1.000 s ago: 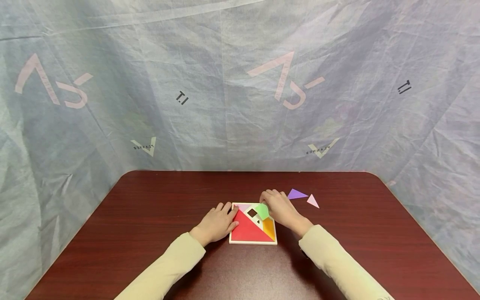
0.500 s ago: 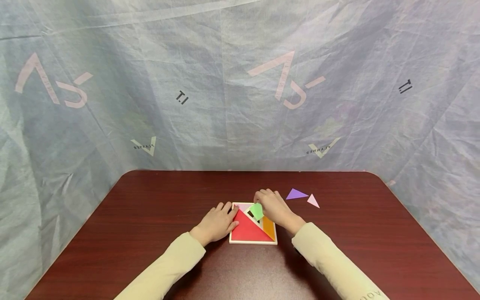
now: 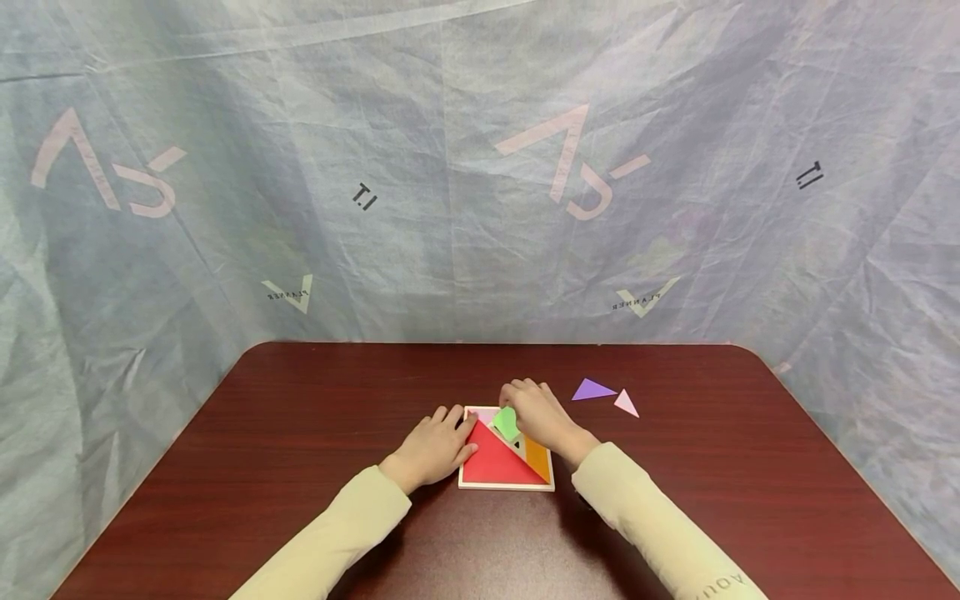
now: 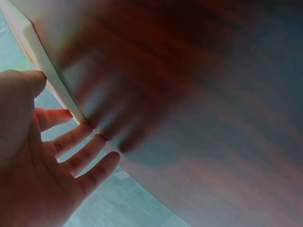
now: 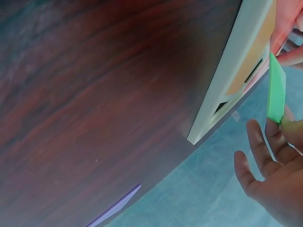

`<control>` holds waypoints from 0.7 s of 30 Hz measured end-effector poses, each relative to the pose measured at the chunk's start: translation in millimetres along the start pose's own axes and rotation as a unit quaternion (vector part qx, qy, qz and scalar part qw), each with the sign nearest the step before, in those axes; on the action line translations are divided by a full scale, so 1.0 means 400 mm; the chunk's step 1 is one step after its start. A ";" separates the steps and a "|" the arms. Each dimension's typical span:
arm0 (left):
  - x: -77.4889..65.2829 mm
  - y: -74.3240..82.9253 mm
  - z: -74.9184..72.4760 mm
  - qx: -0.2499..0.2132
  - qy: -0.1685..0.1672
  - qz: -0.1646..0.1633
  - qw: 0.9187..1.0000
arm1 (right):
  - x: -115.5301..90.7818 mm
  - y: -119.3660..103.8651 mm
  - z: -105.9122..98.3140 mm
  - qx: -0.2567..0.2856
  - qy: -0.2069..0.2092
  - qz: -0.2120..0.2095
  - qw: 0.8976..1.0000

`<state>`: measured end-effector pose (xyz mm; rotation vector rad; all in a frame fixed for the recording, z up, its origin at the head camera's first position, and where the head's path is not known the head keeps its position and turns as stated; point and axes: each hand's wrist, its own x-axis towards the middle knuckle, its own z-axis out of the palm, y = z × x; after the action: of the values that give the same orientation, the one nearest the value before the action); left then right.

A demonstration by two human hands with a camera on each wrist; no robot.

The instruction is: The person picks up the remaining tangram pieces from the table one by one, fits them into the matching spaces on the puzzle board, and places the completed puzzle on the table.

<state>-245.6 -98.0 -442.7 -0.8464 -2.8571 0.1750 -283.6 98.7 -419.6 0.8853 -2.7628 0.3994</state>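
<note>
Right wrist only: green piece (image 5: pixel 277 94) between fingers (image 5: pixel 275 138)

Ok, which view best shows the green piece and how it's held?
The right wrist view: the green piece is largest there, tilted, one end pinched by the right hand. The head view shows it small, over the tray, partly covered by the hand. In the left wrist view I can't make it out.

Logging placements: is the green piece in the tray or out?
Out. In the right wrist view, the right hand pinches the green piece, tilted over the tray, not seated.
</note>
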 end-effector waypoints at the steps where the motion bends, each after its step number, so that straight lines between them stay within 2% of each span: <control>1: 0.000 0.000 0.000 0.000 0.000 -0.001 1.000 | 0.001 0.000 0.002 0.001 0.001 0.000 1.000; 21: -0.001 0.001 -0.001 -0.008 -0.004 -0.003 1.000 | 0.009 -0.007 0.023 -0.013 -0.019 -0.001 1.000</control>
<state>-245.1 -97.7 -442.5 -0.8404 -2.8717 0.1564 -285.8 91.6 -426.6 0.8973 -2.7950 0.3508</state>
